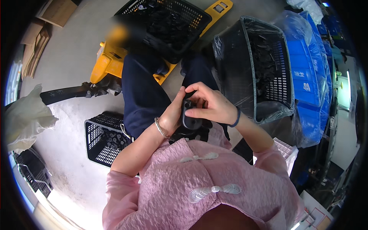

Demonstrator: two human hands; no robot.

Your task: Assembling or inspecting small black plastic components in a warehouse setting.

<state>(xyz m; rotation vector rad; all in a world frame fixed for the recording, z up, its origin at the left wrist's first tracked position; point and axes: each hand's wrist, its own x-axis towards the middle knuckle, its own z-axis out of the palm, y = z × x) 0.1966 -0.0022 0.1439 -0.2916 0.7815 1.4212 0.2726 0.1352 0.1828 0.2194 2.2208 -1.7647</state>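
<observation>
Between my two hands, just above my lap, is a black plastic part (191, 120) with a rounded lower end and small round holes near its top. My left hand (173, 114) grips it from the left side, fingers mostly hidden behind it. My right hand (213, 103) is closed on its right side, the thumb laid across its front and the index finger bent over the top. More dark parts (195, 135) lie in my lap below it; their shapes are hard to make out.
Ahead, a black crate (199, 17) full of black parts rests on a yellow pallet jack (109, 63). A plastic-lined black crate (234, 69) stands at right beside blue bins (306, 69). A smaller black crate (92, 142) with parts sits on the floor at left. Cardboard (57, 11) leans far left.
</observation>
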